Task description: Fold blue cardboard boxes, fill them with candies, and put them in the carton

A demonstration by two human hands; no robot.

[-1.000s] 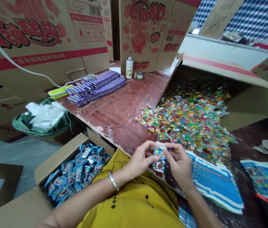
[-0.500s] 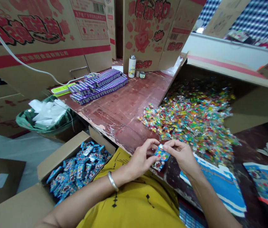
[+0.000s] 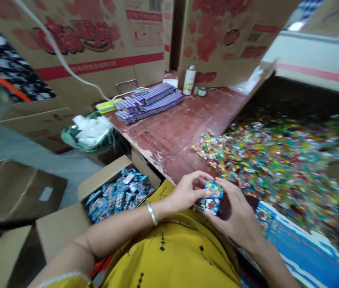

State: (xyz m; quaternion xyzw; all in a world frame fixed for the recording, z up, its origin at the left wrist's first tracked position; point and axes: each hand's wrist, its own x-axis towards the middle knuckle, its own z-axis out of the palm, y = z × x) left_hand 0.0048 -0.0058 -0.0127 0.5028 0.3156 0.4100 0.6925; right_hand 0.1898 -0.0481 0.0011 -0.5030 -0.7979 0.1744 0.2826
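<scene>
A small blue printed candy box (image 3: 213, 196) is between my hands above the table's front edge, its top looking closed. My left hand (image 3: 189, 191) pinches its left side, thumb across the front. Around the right side curves my right hand (image 3: 239, 206), fingertips at the upper edge and thumb near the bottom. Many similar blue boxes (image 3: 121, 194) lie heaped in an open carton (image 3: 105, 178) at lower left. To the right, a pile of small clear-wrapped colourful candies (image 3: 265, 156) spreads out of a tipped carton.
Flat blue printed cartons (image 3: 304, 248) lie right of my right hand. Purple boxes (image 3: 149, 102) are stacked in rows on the red table (image 3: 172, 136), near a white bottle (image 3: 189, 81). A green-lined bin (image 3: 93, 142) stands left of the table, and large cardboard boxes (image 3: 103, 36) rise behind.
The view has swung left. The box's upper end, being handled at the flap before, now looks closed. My right hand has moved from its top to around its right side.
</scene>
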